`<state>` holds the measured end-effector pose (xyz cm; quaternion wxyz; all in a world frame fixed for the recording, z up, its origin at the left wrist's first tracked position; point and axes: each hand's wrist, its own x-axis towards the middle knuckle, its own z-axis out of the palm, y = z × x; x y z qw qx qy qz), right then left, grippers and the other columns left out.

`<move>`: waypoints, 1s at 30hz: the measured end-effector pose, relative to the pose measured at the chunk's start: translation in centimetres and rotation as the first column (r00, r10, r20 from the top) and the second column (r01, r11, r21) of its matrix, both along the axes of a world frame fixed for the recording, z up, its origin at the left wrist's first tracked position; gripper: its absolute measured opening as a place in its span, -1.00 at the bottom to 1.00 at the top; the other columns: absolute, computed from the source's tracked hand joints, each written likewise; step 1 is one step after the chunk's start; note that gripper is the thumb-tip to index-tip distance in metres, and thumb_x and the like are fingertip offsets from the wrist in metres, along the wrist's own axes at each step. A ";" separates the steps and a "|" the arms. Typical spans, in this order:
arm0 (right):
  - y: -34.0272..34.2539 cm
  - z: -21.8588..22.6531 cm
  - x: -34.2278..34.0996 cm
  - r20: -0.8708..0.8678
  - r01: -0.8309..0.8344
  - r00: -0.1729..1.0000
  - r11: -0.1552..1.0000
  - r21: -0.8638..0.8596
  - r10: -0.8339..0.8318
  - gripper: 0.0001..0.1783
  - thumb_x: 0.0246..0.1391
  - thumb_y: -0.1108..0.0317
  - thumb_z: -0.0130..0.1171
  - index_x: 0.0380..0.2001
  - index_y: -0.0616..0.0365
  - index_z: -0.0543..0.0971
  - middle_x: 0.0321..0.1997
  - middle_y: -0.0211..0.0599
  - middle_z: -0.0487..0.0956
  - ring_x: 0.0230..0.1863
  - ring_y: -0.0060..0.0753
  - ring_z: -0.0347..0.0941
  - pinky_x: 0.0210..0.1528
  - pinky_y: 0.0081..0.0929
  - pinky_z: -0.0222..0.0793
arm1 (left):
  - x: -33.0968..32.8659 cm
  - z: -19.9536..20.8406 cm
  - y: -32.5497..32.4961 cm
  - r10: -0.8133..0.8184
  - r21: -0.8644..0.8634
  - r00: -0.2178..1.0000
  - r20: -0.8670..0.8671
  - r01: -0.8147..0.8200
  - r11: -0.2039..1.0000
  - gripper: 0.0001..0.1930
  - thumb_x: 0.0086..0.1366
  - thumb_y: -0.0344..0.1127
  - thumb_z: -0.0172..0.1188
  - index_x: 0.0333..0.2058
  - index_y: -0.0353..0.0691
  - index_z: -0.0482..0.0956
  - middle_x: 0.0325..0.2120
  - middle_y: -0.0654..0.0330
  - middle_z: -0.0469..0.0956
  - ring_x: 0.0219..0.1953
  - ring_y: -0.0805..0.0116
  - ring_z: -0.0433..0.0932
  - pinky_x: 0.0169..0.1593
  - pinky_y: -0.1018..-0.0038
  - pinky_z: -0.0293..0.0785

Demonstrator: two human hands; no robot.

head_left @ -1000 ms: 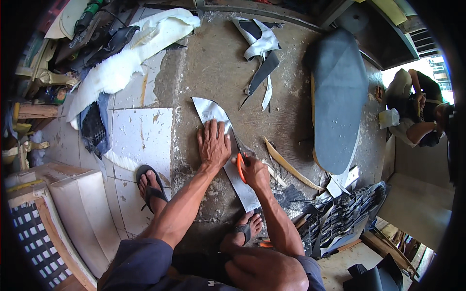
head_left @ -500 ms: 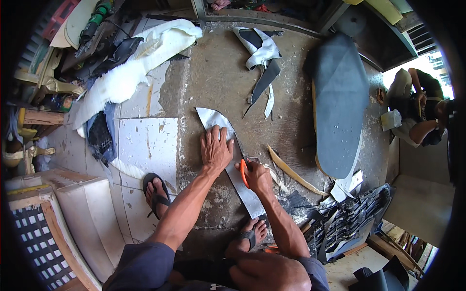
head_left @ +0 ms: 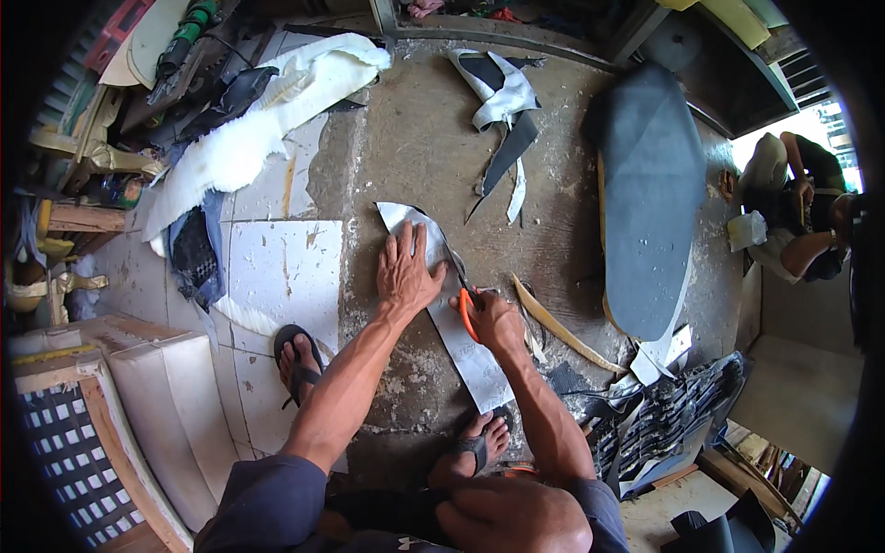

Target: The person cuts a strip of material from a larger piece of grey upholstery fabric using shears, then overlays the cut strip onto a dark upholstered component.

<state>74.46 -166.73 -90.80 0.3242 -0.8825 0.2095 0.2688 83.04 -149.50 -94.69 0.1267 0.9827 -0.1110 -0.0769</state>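
Observation:
A long silver-grey strip of sheet material (head_left: 473, 367) lies on the floor in front of me, with a pointed far end and a near end beside my right foot. My left hand (head_left: 406, 274) rests flat on its upper part, fingers stretched out and slightly apart. In my right hand (head_left: 497, 323) is a pair of scissors with orange handles (head_left: 467, 315). Their dark blades point away from me along the strip's right edge, just right of my left thumb. I cannot make out how far apart the blades are.
A long dark padded panel (head_left: 648, 212) lies at the right, near a seated person (head_left: 802, 203). Offcuts (head_left: 502, 97) lie ahead, and a curved yellowish strip (head_left: 562, 327) is right of my hand. White wadding (head_left: 230, 138) and a cream upholstered piece (head_left: 171, 401) are at the left.
My left hand has flattened on the strip, its fingers straighter and more spread. The scissors have shifted slightly in my right hand's grip area, staying at the strip's right edge.

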 end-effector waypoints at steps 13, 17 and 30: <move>-0.6 -0.2 1.5 0.054 -0.036 0.998 0.998 -0.041 0.038 -0.18 0.05 -0.49 0.19 -0.16 0.14 0.72 -0.34 0.13 0.69 -0.19 0.19 0.67 -0.15 0.03 0.52 | 2.3 0.2 0.9 0.066 0.040 0.989 -0.133 -0.061 0.997 0.28 0.03 0.38 0.37 0.51 -0.20 -0.12 0.53 -0.10 -0.20 0.54 -0.25 -0.23 0.49 -0.17 -0.15; 0.0 0.2 2.1 0.047 -0.040 0.998 0.999 -0.036 0.042 -0.20 0.06 -0.46 0.21 -0.14 0.15 0.71 -0.33 0.14 0.69 -0.20 0.19 0.67 -0.13 0.02 0.53 | 2.5 0.4 1.6 0.076 0.033 0.983 -0.168 -0.072 0.997 0.36 -0.03 0.44 0.39 0.51 -0.21 -0.16 0.52 -0.18 -0.23 0.54 -0.27 -0.24 0.50 -0.15 -0.20; -1.1 0.0 4.7 0.088 -0.128 0.988 0.992 0.001 0.128 -0.20 0.03 -0.46 0.24 -0.15 0.14 0.70 -0.28 0.15 0.69 -0.15 0.21 0.67 -0.13 0.03 0.55 | 2.4 -0.5 1.6 0.071 0.031 0.987 -0.143 -0.067 0.997 0.37 -0.02 0.47 0.35 0.52 -0.20 -0.19 0.52 -0.17 -0.28 0.53 -0.30 -0.26 0.47 -0.24 -0.21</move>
